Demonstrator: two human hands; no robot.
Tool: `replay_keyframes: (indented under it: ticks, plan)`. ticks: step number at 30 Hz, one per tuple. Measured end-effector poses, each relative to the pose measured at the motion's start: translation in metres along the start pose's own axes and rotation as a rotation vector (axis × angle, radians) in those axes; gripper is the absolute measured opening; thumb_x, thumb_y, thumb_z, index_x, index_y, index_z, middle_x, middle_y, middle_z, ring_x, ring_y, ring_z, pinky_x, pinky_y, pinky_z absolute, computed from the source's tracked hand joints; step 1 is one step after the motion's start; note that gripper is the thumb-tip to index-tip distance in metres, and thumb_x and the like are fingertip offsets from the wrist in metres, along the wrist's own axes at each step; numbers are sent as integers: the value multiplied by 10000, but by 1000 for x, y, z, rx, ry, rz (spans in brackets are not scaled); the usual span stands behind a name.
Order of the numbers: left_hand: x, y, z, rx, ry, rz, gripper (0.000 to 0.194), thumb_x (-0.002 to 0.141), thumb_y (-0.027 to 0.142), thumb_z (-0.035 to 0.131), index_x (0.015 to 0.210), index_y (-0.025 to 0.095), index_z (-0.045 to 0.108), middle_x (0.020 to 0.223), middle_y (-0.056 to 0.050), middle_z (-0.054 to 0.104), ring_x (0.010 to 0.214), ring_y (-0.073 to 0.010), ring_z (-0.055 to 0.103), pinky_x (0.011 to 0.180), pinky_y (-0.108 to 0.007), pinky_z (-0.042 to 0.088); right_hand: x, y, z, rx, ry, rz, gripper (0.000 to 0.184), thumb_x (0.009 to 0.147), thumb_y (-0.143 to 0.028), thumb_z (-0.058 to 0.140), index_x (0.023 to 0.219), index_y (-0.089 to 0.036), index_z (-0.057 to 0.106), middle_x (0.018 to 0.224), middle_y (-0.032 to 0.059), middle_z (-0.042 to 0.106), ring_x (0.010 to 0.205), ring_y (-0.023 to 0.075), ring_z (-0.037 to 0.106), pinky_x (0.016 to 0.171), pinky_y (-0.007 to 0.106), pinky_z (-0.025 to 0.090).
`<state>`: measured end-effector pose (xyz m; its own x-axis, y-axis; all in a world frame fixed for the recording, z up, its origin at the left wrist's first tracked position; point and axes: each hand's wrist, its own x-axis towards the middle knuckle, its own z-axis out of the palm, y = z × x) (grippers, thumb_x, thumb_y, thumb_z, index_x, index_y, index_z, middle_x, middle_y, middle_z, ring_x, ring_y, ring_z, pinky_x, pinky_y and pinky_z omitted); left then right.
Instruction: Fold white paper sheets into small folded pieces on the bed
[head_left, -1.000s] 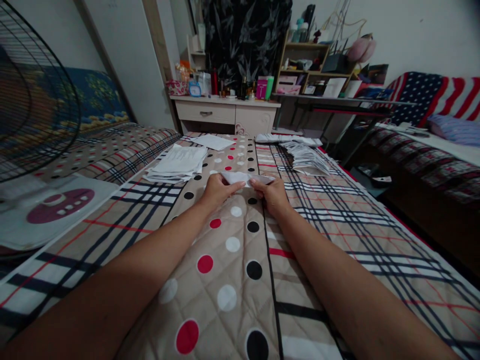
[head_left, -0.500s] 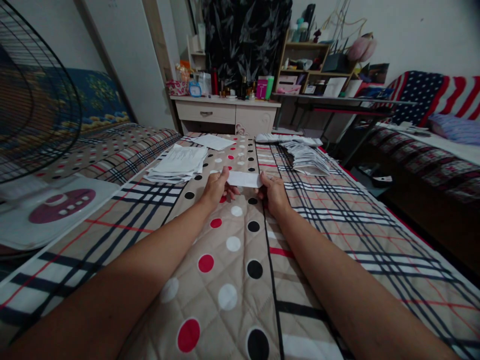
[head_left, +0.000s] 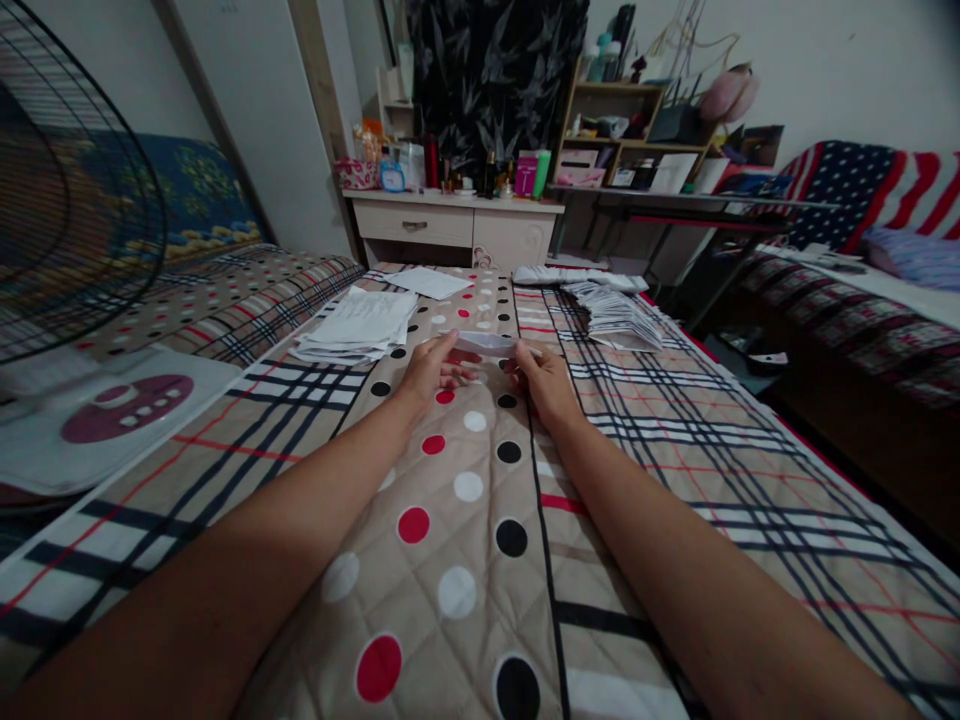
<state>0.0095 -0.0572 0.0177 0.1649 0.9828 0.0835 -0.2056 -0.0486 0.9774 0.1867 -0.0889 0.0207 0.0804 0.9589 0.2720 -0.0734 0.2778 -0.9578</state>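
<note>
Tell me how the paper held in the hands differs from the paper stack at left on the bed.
The held paper spans between the left hand and right hand; the paper stack lies on the bedspread, untouched.
The held paper shows as a narrow strip; the paper stack is broader and has several layers.
Both are whitish.

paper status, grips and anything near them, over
Left grip, right grip: on opposite ends of paper. Paper spans the gap. Sheet stack and fanned stack farther off, apart from both.
</note>
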Motion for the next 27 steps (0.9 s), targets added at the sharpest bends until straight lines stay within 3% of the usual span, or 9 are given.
replay_keyframes:
  ticks: [7,10,13,17,19,23,27]
  plan:
    - [-5,4,5,15,39,11,336,733,257,626,1043,128,644,787,-55,717,598,-160,676,457,-200,429,4,5,-2,88,-2,88,400,652,-394,728,982,-180,661,717,-18,652,554,116,576,449,207,426]
    - [-5,4,8,96,72,28,378,725,158,579,1091,130,667,799,-47,713,574,-134,657,440,-187,408,4,6,-2,41,-16,90,330,612,-283,701,919,-165,680,716,-12,669,552,116,585,471,209,438]
    - [-2,0,9,209,122,64,339,763,143,552,1073,121,688,739,-38,696,528,-127,631,419,-189,387,4,8,-2,-39,-13,84,229,654,-316,683,818,-156,687,685,-5,663,546,126,590,487,219,427]
    - [1,-2,6,441,181,141,172,810,217,611,901,125,724,580,-5,638,466,-132,580,445,-209,384,5,13,-6,-315,40,-39,348,792,-449,615,598,-163,652,532,-14,566,506,120,501,482,225,346]
    - [0,-1,5,547,169,191,202,840,282,619,731,138,711,517,-2,609,454,-136,565,469,-220,378,7,17,-10,-453,83,-103,371,813,-445,613,570,-170,666,517,-11,566,519,126,493,504,229,332]
    - [-2,1,4,622,166,213,421,903,323,559,519,164,628,425,-3,553,437,-136,533,509,-237,362,11,19,-20,-695,139,-150,161,761,-358,705,729,-208,754,692,20,704,647,173,600,588,253,385]
    - [-1,-2,3,659,116,240,357,901,330,554,619,160,692,473,-4,588,470,-146,548,522,-238,378,8,10,-23,-1079,114,-135,137,781,-308,690,881,-250,762,875,51,748,789,220,645,625,284,389]
